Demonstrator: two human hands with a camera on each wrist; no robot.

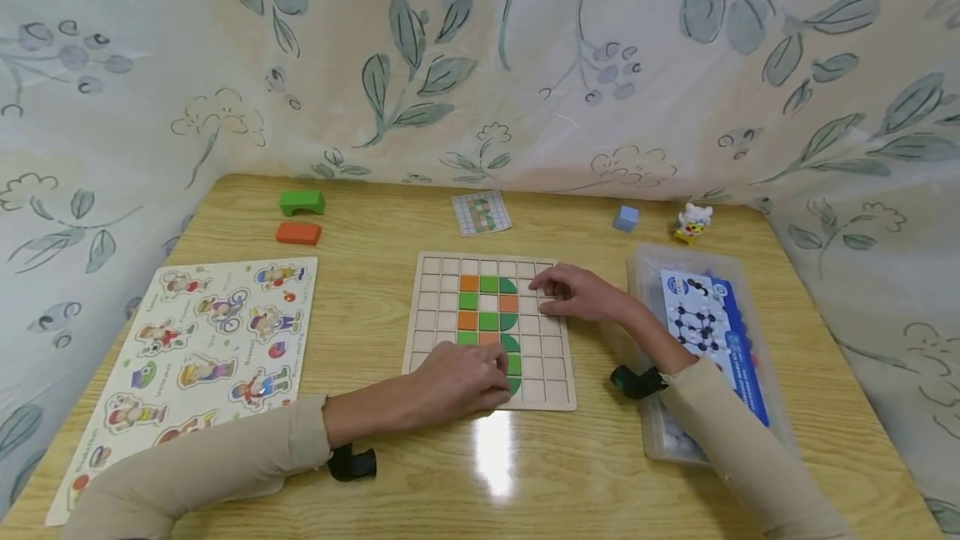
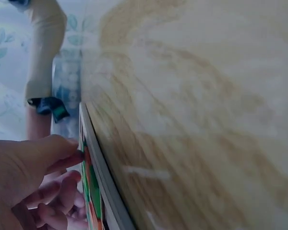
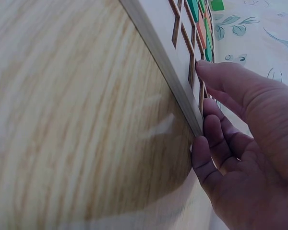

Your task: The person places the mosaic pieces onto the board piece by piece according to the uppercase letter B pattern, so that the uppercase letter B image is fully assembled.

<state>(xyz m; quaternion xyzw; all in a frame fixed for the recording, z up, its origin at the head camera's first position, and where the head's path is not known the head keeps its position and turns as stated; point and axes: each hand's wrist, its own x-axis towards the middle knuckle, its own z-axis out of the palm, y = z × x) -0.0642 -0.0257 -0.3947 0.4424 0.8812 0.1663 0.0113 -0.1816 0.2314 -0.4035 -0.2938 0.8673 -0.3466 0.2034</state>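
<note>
A wooden grid board [image 1: 551, 365] lies in the middle of the table. Square orange tiles [image 1: 468, 283], green tiles [image 1: 489, 283] and dark green rounded tiles [image 1: 509, 322] fill part of its grid. My left hand [image 1: 457, 377] is over the lower left of the board and hides some tiles; its thumb and fingertips touch the tiled surface. At the upper right, my right hand [image 1: 581, 294] rests its fingers on bare grid squares and the board's edge [image 3: 168, 72]. Behind the board lies a small pattern card [image 1: 481, 212].
A picture puzzle board [image 1: 168, 377] lies at left, with a green arch block [image 1: 302, 203] and a red block [image 1: 298, 233] behind it. On the right are a clear plastic box [image 1: 648, 407], a blue cube [image 1: 626, 218] and a toy figure [image 1: 693, 223]. Patterned cloth [image 1: 525, 123] hangs behind.
</note>
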